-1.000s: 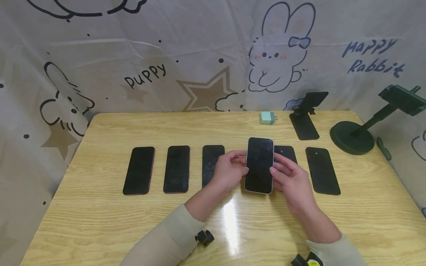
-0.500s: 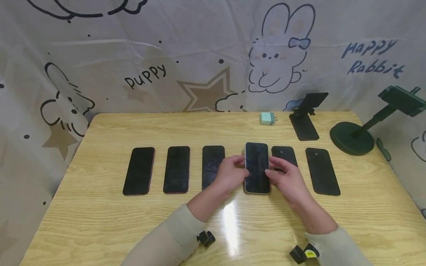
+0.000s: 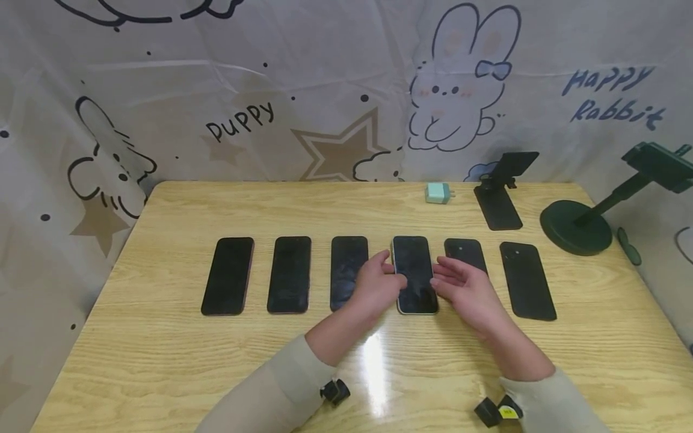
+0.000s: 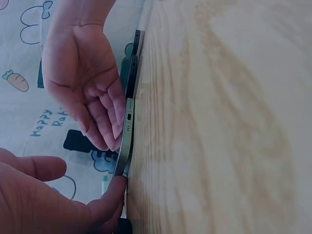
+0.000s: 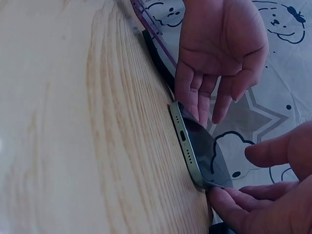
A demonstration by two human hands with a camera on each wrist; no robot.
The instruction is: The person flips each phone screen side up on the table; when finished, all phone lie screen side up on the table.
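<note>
A smartphone with a dark screen and pale green edge (image 3: pixel 415 282) lies face up on the wooden table, between the two hands. At its left edge is my left hand (image 3: pixel 375 285); the fingertips touch the side and the thumb is lifted off in the left wrist view. My right hand (image 3: pixel 467 291) lies along the right edge, its fingers (image 5: pixel 226 202) loosely extended by the phone's corner and its thumb apart from the screen. Neither hand pinches the phone. The left hand partly covers another black phone (image 3: pixel 346 264); the right partly covers a phone lying back up (image 3: pixel 464 251).
In the same row lie more dark phones, two at the left (image 3: pixel 227 276) (image 3: pixel 289 275) and one at the right (image 3: pixel 527 281). Behind stand a mint charger plug (image 3: pixel 436 193), a black folding phone stand (image 3: pixel 499 204) and a dark green round-based stand (image 3: pixel 576 227). A printed cloth backs the table.
The phone has come down onto the table, a little leftward, into line with the row. Both hands have loosened from its sides, the right one drawing slightly away.
</note>
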